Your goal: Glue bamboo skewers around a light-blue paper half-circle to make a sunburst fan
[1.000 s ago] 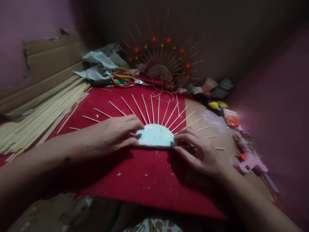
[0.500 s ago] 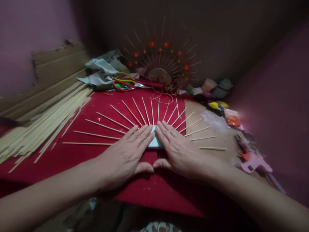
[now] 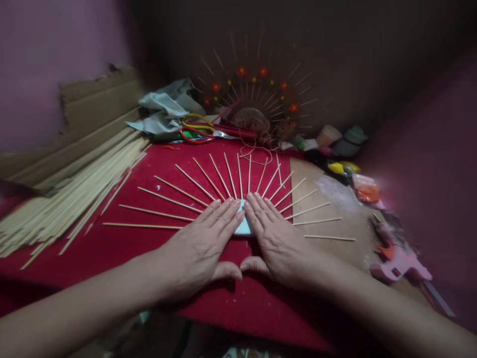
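"Between near and far edges, red surface?"
"Half-disc, pale blue, sticks fanned; left hand, right hand flat atop, fingers straight, clasping nothing."
"Far edge?"
"Scissors. Rightward: purple wall."

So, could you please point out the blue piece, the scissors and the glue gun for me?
Blue piece (image 3: 243, 223): head view, on its uncovered middle.
Scissors (image 3: 220, 134): head view, on the metal just past the handles.
Glue gun (image 3: 405, 259): head view, on its pink body.
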`<state>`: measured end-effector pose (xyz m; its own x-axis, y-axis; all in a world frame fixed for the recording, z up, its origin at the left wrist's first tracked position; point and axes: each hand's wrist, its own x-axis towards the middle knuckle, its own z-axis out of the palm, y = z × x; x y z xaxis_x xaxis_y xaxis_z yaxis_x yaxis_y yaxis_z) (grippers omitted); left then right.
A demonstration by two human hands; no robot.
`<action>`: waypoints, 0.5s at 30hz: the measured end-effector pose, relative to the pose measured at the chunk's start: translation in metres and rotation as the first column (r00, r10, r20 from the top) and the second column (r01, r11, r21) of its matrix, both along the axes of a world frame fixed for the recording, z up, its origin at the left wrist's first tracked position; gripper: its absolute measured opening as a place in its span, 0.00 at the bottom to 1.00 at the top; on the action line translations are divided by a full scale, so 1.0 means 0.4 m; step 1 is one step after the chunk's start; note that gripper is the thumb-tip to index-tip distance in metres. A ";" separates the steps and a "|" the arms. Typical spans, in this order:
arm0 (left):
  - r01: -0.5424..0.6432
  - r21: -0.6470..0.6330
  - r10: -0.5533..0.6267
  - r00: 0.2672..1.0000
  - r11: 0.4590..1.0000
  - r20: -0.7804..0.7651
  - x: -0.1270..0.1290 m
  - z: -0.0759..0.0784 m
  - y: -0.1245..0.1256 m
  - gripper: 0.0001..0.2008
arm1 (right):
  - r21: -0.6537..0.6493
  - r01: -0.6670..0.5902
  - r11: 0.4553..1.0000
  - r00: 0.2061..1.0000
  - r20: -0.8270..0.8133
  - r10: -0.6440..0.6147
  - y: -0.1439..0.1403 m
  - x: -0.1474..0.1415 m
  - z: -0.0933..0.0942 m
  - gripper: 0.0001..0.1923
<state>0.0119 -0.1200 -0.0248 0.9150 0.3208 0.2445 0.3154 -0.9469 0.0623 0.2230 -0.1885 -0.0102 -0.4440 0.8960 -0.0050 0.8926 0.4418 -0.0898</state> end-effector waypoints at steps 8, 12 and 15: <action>-0.245 -0.359 0.428 0.650 0.900 0.628 -0.029 0.039 0.032 0.20 | -0.051 0.021 0.998 1.000 0.017 -0.020 0.100 -0.053 0.100 0.40; -0.225 -0.421 0.465 0.600 0.879 0.651 -0.025 0.034 0.035 0.20 | -0.021 -0.062 0.998 0.998 -0.006 0.062 0.187 -0.116 0.053 0.38; -0.227 -0.357 0.415 0.643 0.906 0.644 -0.023 0.032 0.031 0.19 | 0.002 -0.045 0.999 0.999 0.007 0.045 0.207 -0.139 0.011 0.38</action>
<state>0.0026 -0.1077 -0.0120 0.3368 0.6907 0.6399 0.3722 -0.7219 0.5833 0.1673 -0.1057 -0.0057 -0.4836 0.8753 -0.0059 0.8725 0.4815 -0.0828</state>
